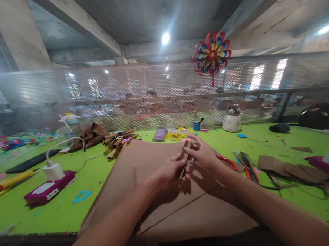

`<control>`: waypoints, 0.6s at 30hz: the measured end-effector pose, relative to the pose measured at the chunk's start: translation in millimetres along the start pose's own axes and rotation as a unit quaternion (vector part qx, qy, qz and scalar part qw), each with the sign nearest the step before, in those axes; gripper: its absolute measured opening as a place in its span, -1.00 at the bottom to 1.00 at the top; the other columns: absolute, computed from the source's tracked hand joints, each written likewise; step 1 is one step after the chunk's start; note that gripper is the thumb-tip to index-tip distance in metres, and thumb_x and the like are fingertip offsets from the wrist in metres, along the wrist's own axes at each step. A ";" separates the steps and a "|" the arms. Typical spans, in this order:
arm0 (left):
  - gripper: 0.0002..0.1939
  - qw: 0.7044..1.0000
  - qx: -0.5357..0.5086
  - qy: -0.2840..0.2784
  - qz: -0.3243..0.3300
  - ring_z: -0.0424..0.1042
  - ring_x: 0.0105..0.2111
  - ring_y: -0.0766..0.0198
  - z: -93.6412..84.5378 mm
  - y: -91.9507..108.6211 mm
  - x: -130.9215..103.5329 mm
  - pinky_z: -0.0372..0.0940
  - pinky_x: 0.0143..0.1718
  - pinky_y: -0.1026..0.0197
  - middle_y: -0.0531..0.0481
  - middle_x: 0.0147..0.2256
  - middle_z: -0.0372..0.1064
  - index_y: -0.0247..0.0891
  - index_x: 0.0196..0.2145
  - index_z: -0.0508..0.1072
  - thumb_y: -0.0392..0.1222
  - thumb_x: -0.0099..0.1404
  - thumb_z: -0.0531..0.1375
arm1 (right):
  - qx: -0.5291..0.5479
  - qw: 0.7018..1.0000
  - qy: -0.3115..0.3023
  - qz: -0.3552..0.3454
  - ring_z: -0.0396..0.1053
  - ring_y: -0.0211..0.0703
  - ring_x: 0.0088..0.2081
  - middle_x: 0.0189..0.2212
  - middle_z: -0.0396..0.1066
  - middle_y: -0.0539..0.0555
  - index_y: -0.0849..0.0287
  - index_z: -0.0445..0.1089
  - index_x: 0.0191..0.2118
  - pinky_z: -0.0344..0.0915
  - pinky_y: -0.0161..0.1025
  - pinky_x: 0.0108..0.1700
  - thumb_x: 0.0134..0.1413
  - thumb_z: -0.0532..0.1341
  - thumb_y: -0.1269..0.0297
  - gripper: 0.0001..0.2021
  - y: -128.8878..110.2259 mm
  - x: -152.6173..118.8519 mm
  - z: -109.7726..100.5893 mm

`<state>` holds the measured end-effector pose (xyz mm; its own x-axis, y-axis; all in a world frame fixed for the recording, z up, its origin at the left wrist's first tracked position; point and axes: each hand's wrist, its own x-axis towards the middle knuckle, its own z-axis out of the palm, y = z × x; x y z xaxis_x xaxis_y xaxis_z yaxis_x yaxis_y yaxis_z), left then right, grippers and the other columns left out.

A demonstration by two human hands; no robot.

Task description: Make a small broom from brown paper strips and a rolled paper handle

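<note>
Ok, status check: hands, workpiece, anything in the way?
Left hand and right hand both on brown piece. Piece tilted, held above brown sheet, yellow string hanging below. No obstruction seen at hands; orange-handled tool off right.

From where I stand, the tabletop (pixel 97 177) is bright lime green, and the big paper sheet (pixel 152 151) on it plain brown. The slim held piece (pixel 184 149) is brown too, its string (pixel 181 187) yellow. I see a purple power strip (pixel 64 180) with a white plug (pixel 53 170), a grey panel (pixel 151 83) dotted with holes, and a pinwheel flower (pixel 212 54) ringed in red, blue and yellow.
</note>
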<state>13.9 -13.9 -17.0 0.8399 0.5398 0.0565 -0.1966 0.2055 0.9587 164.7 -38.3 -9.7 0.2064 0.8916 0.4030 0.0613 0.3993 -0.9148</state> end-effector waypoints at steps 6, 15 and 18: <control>-0.82 1.000 0.015 0.024 -0.012 0.20 -0.64 0.46 -1.2 1.4 0.7 0.06 -0.60 0.38 0.05 -0.51 0.27 -0.28 -0.23 0.33 -0.13 0.25 0.14 | -0.064 0.998 0.011 -0.012 0.30 -0.22 -0.51 -0.53 0.32 -0.04 0.24 0.22 0.04 0.29 -0.27 -0.45 -0.13 0.22 0.19 -0.46 2.6 2.8 -3.9; -0.64 0.990 0.051 0.125 -0.029 -0.08 -0.76 0.54 -5.1 -12.8 6.5 -0.20 -0.72 0.40 0.22 -0.66 0.07 -0.25 -0.27 0.29 0.12 0.19 0.14 | -0.125 0.992 0.018 -0.003 0.34 -0.16 -0.47 -0.47 0.39 0.02 0.15 0.30 -0.02 0.30 -0.22 -0.40 -0.10 0.21 0.21 -0.56 19.8 0.0 3.2; -0.61 0.988 0.065 0.136 -0.024 -0.10 -0.76 0.54 -4.5 -12.5 5.4 -0.23 -0.72 0.39 0.23 -0.67 0.05 -0.26 -0.26 0.31 0.15 0.18 0.13 | -0.100 0.995 0.014 0.006 0.36 -0.15 -0.42 -0.43 0.40 0.02 0.11 0.28 -0.02 0.31 -0.21 -0.37 -0.13 0.23 0.23 -0.54 22.4 1.6 0.1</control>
<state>18.7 -10.0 -29.9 0.6767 0.7346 -0.0491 -0.0795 0.1392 0.9871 166.3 -27.9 -29.5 0.2359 0.8887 0.3932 0.2504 0.3354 -0.9082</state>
